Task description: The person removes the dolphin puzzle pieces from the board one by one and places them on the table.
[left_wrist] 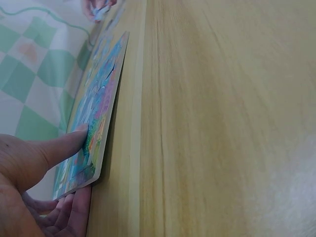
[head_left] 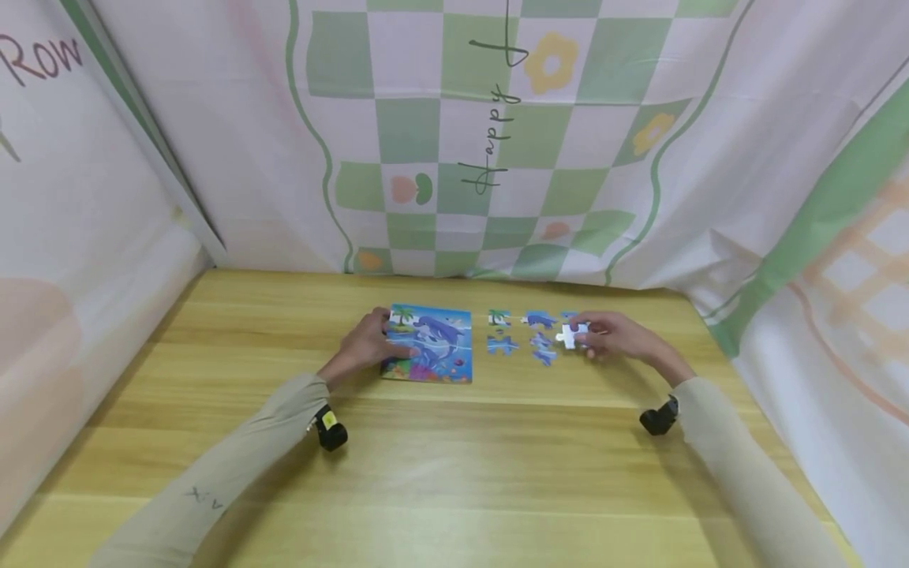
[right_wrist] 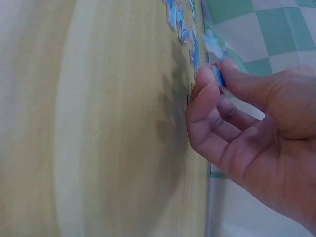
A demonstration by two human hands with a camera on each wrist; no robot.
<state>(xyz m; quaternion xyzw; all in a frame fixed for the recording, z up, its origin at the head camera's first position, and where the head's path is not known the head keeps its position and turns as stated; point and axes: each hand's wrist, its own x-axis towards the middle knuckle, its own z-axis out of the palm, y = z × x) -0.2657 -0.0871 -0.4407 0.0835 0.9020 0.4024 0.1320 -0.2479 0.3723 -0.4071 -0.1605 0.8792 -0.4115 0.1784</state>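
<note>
Pinching a puzzle piece (head_left: 568,337) between thumb and fingers, the person's right hand (head_left: 619,335) holds it at the three o'clock end of a group of loose pieces (head_left: 503,345). Its knob points to nine o'clock in the head view, and the part that shows stretches roughly from nine to three; fingertips cover the other end, so its full long axis cannot be told.

The left hand (head_left: 364,345) grasps a dolphin picture board (head_left: 447,347) by its nine o'clock edge, thumb lying on the printed face and the other fingers under the edge, as the left wrist view shows. The board's picture stands upright, palm tree towards eleven o'clock and coral towards six. In the head view the board looks slightly longer from nine to three, though the camera's slant leaves its true long axis unsure.

The loose pieces lie between the board and the right hand, at the board's three o'clock, on a wooden table (head_left: 426,473). A checked cloth (head_left: 465,71) hangs behind at twelve o'clock.
</note>
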